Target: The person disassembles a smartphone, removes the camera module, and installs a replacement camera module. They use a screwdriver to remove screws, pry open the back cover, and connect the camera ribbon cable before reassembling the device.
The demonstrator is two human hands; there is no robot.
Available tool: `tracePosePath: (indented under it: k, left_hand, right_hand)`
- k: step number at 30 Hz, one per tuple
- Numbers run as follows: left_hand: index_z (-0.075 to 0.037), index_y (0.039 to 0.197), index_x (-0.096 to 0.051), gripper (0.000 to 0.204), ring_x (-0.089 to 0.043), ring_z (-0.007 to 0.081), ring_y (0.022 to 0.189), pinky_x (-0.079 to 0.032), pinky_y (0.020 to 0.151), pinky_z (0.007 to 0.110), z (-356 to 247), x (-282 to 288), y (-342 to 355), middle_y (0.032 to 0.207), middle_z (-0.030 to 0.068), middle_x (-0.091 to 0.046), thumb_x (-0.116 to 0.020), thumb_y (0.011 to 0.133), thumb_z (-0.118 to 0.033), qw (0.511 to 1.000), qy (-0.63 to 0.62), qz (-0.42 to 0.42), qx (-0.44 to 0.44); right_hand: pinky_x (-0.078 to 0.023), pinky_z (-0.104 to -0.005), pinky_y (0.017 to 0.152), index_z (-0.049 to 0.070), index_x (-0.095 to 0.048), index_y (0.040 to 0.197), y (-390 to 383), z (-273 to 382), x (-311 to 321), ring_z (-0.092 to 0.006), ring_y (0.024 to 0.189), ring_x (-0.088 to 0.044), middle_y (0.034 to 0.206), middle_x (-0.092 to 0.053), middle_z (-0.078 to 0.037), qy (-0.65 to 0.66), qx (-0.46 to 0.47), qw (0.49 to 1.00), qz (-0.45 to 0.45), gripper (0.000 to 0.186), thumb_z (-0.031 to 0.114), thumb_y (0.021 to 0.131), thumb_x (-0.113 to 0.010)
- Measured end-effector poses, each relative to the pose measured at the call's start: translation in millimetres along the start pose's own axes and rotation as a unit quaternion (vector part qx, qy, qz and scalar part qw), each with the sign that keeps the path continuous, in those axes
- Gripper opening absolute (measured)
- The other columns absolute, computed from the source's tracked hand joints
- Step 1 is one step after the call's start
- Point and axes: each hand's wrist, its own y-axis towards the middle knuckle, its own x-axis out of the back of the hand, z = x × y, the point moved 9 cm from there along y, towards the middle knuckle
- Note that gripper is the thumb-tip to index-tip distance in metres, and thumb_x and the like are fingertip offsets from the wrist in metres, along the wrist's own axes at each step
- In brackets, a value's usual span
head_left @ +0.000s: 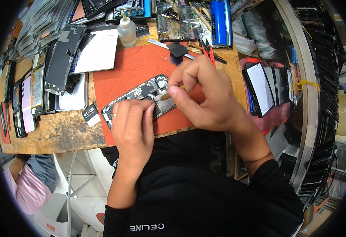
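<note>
An opened smartphone [143,93] with bare inner parts lies tilted on an orange-red mat [121,63]. My left hand [131,122] presses on its near edge, fingers bent and close together over the lower side. My right hand [206,93] pinches a thin yellowish-brown tool [165,96] between thumb and forefinger. Its tip is at the phone's right part, beside a silvery block; whether it touches cannot be seen. The tool's kind is too small to make out, and my fingers cover much of it.
Behind the mat stand a clear dropper bottle [126,32], a metal strip [158,44], red-handled pliers [209,52] and a blue cylinder [219,23]. Removed phone screens [62,59] and a white panel [98,51] crowd the left. Phones and cases [262,89] stand at the right.
</note>
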Motion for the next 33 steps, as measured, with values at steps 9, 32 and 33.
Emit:
tracePosePath:
  k: [9,32,33]
  left_hand:
    - [0.000,0.096,-0.071,0.016,-0.064,0.0317,0.084,-0.052,0.076,0.040,5.5,6.2,-2.0,0.091,0.0136,-0.067,-0.082,0.086,0.007,0.999,-0.036,0.002,0.017]
    - [-0.001,0.097,-0.069,0.016,-0.062,0.0326,0.086,-0.050,0.078,0.043,3.9,2.6,-3.0,0.093,0.0130,-0.066,-0.078,0.086,0.009,1.000,-0.026,0.011,-0.008]
    - [-0.001,0.097,-0.069,0.016,-0.062,0.0331,0.087,-0.050,0.078,0.043,4.0,2.8,-3.8,0.093,0.0132,-0.066,-0.077,0.087,0.008,0.999,-0.029,0.013,-0.010]
  right_hand:
    - [-0.053,-0.0460,0.065,0.003,-0.051,0.102,-17.8,8.7,-13.5,-0.0378,0.074,-0.067,0.085,-0.061,-0.013,-0.009,-0.005,0.999,0.040,0.026,-0.006,0.086,-0.069]
    - [-0.053,-0.0365,0.062,0.004,-0.053,0.094,-10.2,29.5,-19.0,-0.0298,0.069,-0.066,0.084,-0.064,-0.012,-0.102,0.073,0.991,0.043,0.027,-0.009,0.085,-0.076]
    - [-0.052,-0.0364,0.062,0.004,-0.054,0.094,-11.5,33.4,-20.8,-0.0298,0.069,-0.066,0.085,-0.064,-0.011,-0.144,0.076,0.985,0.054,0.028,-0.008,0.084,-0.077]
